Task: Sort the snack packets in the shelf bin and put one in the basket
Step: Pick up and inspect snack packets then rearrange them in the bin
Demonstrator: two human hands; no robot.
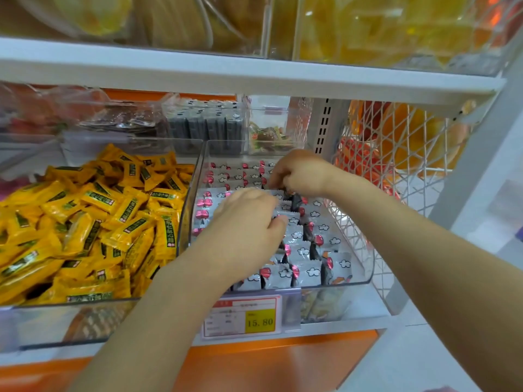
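Snack packets (304,251), location?
— Grey-white, standing in rows in the clear shelf bin (370,267), directly behind the price tag (246,316) reading 15.80.
Left hand (249,222)?
— Mid-bin, fingers curled down onto the rows, thumb pressing one packet.
Right hand (302,172)?
— Farther back, fingers bent, pinching a packet.
Adjacent stock?
— Yellow packets (93,222), heaped in the bin to the left.

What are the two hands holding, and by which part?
Both appear to pinch grey snack packets in the clear bin by their top edges: the left hand mid-bin, the right hand farther back.
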